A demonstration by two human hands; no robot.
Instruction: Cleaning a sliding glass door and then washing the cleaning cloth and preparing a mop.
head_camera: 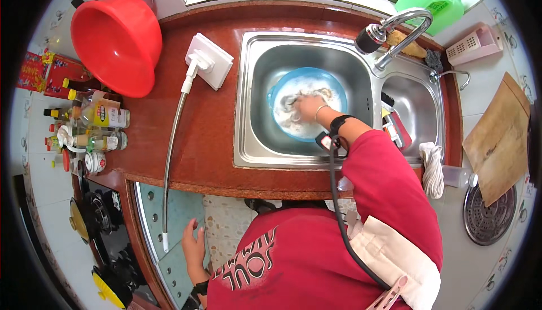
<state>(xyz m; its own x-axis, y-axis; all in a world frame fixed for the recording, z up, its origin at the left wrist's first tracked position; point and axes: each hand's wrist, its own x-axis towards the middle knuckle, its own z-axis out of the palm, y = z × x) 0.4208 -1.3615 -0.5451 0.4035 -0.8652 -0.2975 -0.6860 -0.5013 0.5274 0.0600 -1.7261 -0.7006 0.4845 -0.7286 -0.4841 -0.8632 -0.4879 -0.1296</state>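
Note:
My right hand point(310, 107) is down in a round blue basin point(342, 94) that stands in the large steel sink bowl point(360, 138). White suds point(296, 125) fill the basin, with something greyish, perhaps a cloth, among them. Foam and blur cover my right fingertips, so their grip is hidden. Away from the counter, my left hand point(194, 242) hangs low at my side with nothing in it, its fingers apart. Closest to it is the white end of a flat-headed mop's metal handle point(169, 157); hand and handle do not touch. The mop's white head point(210, 60) lies on the counter point(203, 128).
A chrome faucet point(406, 41) stands behind the sink. The small bowl point(417, 94) contains brushes. A rolled-up cloth point(432, 170) lies on the right edge. Leftward are a red plastic basin point(118, 47), several bottles point(106, 115) and a gas stove point(103, 208). A wooden cutting board point(499, 140) leans right.

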